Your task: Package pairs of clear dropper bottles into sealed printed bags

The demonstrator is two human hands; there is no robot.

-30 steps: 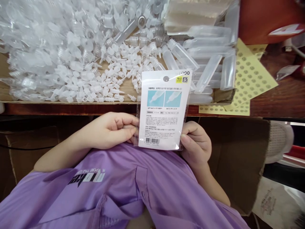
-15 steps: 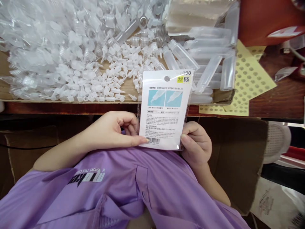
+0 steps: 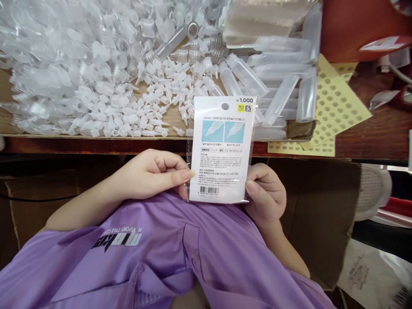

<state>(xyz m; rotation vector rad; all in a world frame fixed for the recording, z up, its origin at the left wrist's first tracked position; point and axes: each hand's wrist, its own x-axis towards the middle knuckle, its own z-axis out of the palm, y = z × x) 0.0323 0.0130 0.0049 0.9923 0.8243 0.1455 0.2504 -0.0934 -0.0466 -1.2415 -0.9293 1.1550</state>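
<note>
Upright in front of my chest is a clear plastic bag with a white printed card (image 3: 222, 150) in it. The card shows two blue pictures of a nozzle, a barcode and a yellow mark near its top. My left hand (image 3: 161, 174) pinches the bag's left edge, thumb in front and fingers curled behind. At the lower right edge, my right hand (image 3: 265, 191) grips the bag between thumb and bent fingers. Whatever lies behind the card is hidden from me.
A shallow cardboard box (image 3: 154, 139) on the table holds a heap of small white nozzle caps (image 3: 138, 116), clear ribbed pieces (image 3: 64, 77) and translucent tubes (image 3: 247, 73). A stack of clear bags (image 3: 257, 21) lies at its back. Yellow sticker sheets (image 3: 341, 103) stick out at right.
My left thumb has slid up and outward from the barcode to the bag's left edge. The card has turned slightly, and its top right corner has moved left, showing the price clearly.
</note>
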